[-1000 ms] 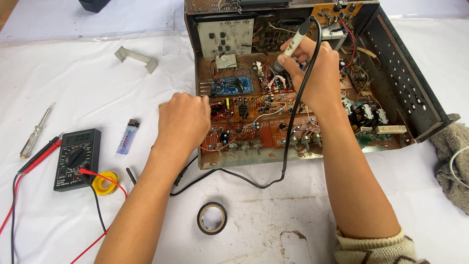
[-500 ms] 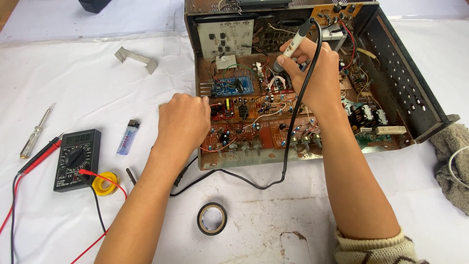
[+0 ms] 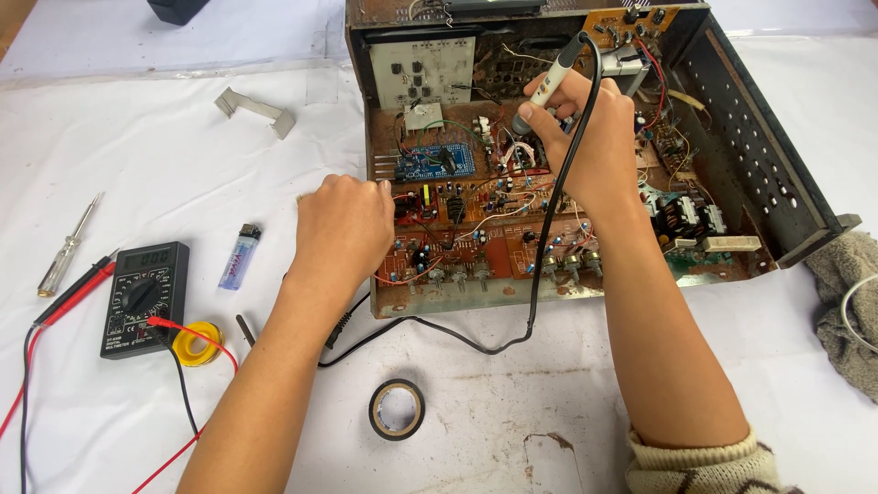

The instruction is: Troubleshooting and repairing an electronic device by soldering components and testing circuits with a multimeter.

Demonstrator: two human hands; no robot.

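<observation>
- Soldering iron point(image 3: 547, 87): gripped pen-style in the right hand point(image 3: 594, 151), tip down among the wiring of the open chassis point(image 3: 777, 174).
- Left hand point(image 3: 343, 224): curled closed at the circuit board point(image 3: 476, 229) edge; contents cannot be told.
- Risk: the iron's black cord point(image 3: 549, 229) draped over components may snag, dragging the tip onto neighbouring wires.

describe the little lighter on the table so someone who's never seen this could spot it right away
Start from the open metal chassis full of circuit boards, then go left past the left hand resting at its edge. On the white cloth between that hand and the black multimeter lies the lighter. It is a small, pale translucent stick with a dark metal top, unlike the yellow solder spool below it.
</observation>
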